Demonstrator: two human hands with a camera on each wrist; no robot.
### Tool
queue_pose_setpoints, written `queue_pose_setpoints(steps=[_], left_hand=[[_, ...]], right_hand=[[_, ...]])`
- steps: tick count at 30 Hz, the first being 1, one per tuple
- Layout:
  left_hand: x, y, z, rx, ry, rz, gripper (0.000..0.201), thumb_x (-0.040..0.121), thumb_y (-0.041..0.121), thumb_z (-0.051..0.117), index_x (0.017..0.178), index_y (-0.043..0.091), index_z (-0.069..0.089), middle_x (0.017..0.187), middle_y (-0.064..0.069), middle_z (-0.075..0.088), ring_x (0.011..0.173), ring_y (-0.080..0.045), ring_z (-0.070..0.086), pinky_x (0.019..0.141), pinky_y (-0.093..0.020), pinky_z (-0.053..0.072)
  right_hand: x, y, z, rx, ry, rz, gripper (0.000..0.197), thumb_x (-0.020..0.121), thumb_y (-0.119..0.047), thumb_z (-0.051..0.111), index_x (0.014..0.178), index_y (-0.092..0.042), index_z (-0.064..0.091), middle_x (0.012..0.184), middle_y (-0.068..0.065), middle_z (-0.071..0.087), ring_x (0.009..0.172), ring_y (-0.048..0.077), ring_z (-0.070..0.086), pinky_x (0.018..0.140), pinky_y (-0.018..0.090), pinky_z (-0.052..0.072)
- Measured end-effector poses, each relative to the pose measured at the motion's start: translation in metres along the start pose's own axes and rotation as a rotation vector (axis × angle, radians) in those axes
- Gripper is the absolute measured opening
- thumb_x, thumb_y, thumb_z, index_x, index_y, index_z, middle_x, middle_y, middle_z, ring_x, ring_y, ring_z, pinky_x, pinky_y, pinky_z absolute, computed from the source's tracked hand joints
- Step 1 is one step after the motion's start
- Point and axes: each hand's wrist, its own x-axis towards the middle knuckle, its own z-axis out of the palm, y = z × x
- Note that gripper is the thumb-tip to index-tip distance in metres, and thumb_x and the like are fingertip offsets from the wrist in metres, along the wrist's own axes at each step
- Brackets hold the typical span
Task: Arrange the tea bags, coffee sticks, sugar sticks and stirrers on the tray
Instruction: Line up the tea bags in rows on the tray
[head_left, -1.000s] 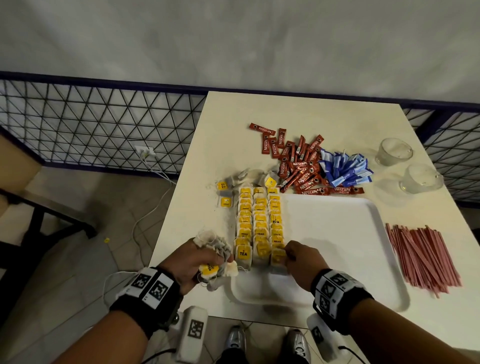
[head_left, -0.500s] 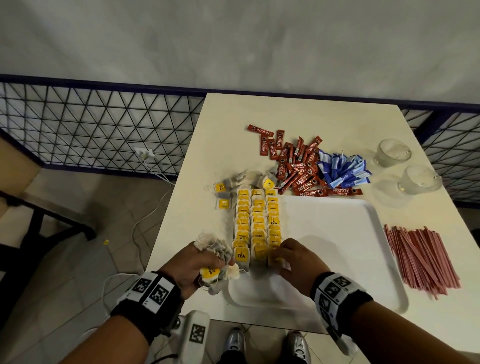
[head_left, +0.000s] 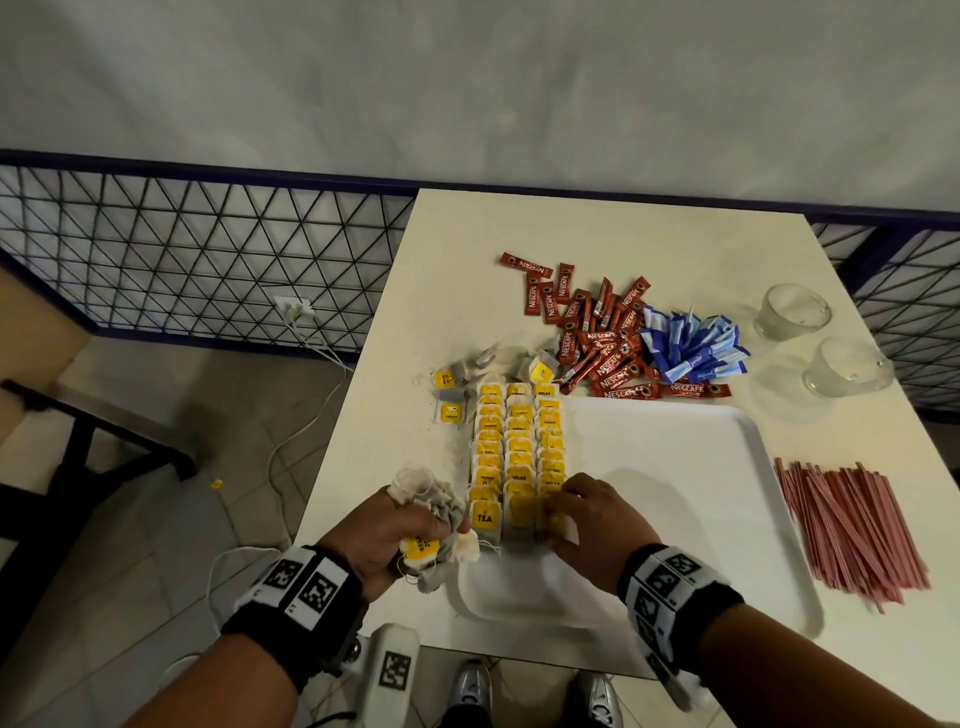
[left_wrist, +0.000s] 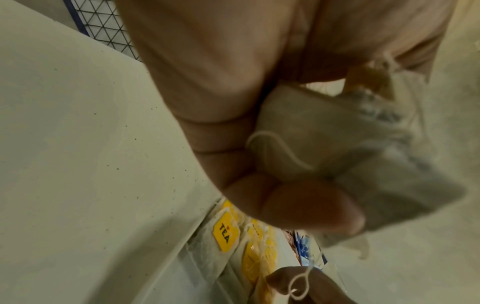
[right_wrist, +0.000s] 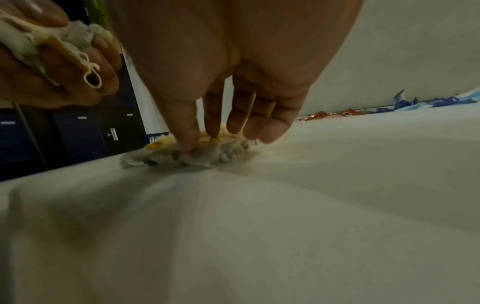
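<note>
2 glass cups (head_left: 795, 310) stand at the surface's (head_left: 467, 291) far right; a black mesh railing (head_left: 208, 249) and a white socket (head_left: 293, 307) sit left of it.

Tray (head_left: 675, 493) bare at right, tea bag rows (head_left: 519, 441) left, stirrers (head_left: 852, 525) beyond rim
</note>
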Motion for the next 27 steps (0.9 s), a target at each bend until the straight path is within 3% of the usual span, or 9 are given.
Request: queue_pose_setpoints(steps=[3, 5, 9, 11, 14, 17, 21, 23, 27], left_hand=[[0.001, 0.000, -0.003, -0.012, 0.013, 0.000, 0.042, 0.048, 0.000, 0.067, 0.085, -0.008, 0.050, 0.078, -0.027, 0.058, 0.037, -0.029, 0.048, 0.041, -0.025, 0.040], [0.001, 0.000, -0.004, -0.017, 0.011, 0.006, 0.041, 0.048, 0.000, 0.067, 0.085, -0.007, 0.049, 0.078, -0.027, 0.057, 0.038, -0.028, 0.047, 0.042, -0.026, 0.039], [0.000, 0.000, -0.005, -0.048, -0.002, 0.017, 0.037, 0.048, 0.003, 0.068, 0.080, -0.005, 0.051, 0.079, -0.029, 0.055, 0.039, -0.028, 0.047, 0.044, -0.027, 0.039], [0.000, 0.000, -0.006, -0.047, -0.013, 0.017, 0.036, 0.051, 0.001, 0.067, 0.082, -0.004, 0.050, 0.080, -0.030, 0.055, 0.041, -0.027, 0.047, 0.046, -0.028, 0.037], [-0.001, 0.000, -0.008, -0.040, -0.006, 0.015, 0.033, 0.055, -0.005, 0.062, 0.085, -0.004, 0.046, 0.078, -0.028, 0.057, 0.042, -0.026, 0.047, 0.046, -0.027, 0.036], [-0.002, 0.001, -0.010, -0.030, 0.013, 0.007, 0.043, 0.049, 0.002, 0.067, 0.086, -0.004, 0.046, 0.080, -0.028, 0.056, 0.040, -0.029, 0.048, 0.046, -0.027, 0.038], [-0.003, 0.002, -0.013, -0.033, 0.034, -0.002, 0.044, 0.046, 0.005, 0.069, 0.084, -0.005, 0.049, 0.080, -0.027, 0.058, 0.040, -0.028, 0.047, 0.046, -0.026, 0.037], [-0.005, 0.002, -0.014, -0.030, 0.055, -0.009, 0.043, 0.046, 0.002, 0.068, 0.084, -0.006, 0.050, 0.082, -0.027, 0.058, 0.038, -0.031, 0.050, 0.043, -0.025, 0.040], [-0.008, 0.003, -0.020, -0.045, 0.073, -0.003, 0.040, 0.049, -0.002, 0.067, 0.085, -0.007, 0.050, 0.082, -0.027, 0.058, 0.042, -0.031, 0.052, 0.042, -0.026, 0.041]], right_hand=[[0.003, -0.012, -0.004, -0.003, 0.071, -0.115, 0.035, 0.061, -0.028, 0.076, 0.096, -0.024, 0.071, 0.094, 0.002, 0.064, 0.078, 0.029, 0.063, 0.066, 0.035, 0.055], [0.010, -0.023, -0.003, -0.060, 0.025, -0.207, 0.035, 0.058, -0.031, 0.078, 0.091, -0.025, 0.071, 0.088, 0.000, 0.064, 0.071, 0.026, 0.063, 0.061, 0.034, 0.056], [0.027, -0.032, 0.004, -0.212, -0.155, -0.197, 0.032, 0.080, -0.037, 0.061, 0.110, -0.027, 0.065, 0.107, 0.002, 0.057, 0.095, 0.030, 0.057, 0.084, 0.040, 0.050], [0.031, -0.033, 0.005, -0.230, -0.199, -0.166, 0.032, 0.086, -0.034, 0.053, 0.117, -0.028, 0.061, 0.113, 0.004, 0.053, 0.103, 0.031, 0.053, 0.089, 0.041, 0.047], [0.034, -0.034, 0.003, -0.219, -0.183, -0.142, 0.030, 0.091, -0.033, 0.052, 0.119, -0.027, 0.059, 0.117, 0.005, 0.051, 0.105, 0.031, 0.052, 0.090, 0.040, 0.046], [0.036, -0.035, 0.000, -0.222, -0.178, -0.118, 0.030, 0.092, -0.035, 0.050, 0.120, -0.028, 0.059, 0.117, 0.004, 0.051, 0.103, 0.030, 0.053, 0.088, 0.038, 0.047], [0.043, -0.037, 0.008, -0.319, -0.249, -0.169, 0.051, 0.078, -0.048, 0.022, 0.102, -0.025, 0.060, 0.107, 0.001, 0.056, 0.102, 0.030, 0.052, 0.083, 0.042, 0.046], [0.045, -0.047, 0.010, -0.321, -0.263, -0.215, 0.055, 0.075, -0.051, 0.024, 0.102, -0.024, 0.064, 0.105, 0.002, 0.057, 0.099, 0.031, 0.053, 0.082, 0.044, 0.047], [0.044, -0.068, 0.008, -0.374, -0.240, -0.267, 0.036, 0.091, -0.042, 0.044, 0.117, -0.023, 0.060, 0.119, 0.004, 0.053, 0.107, 0.030, 0.049, 0.090, 0.040, 0.043]])
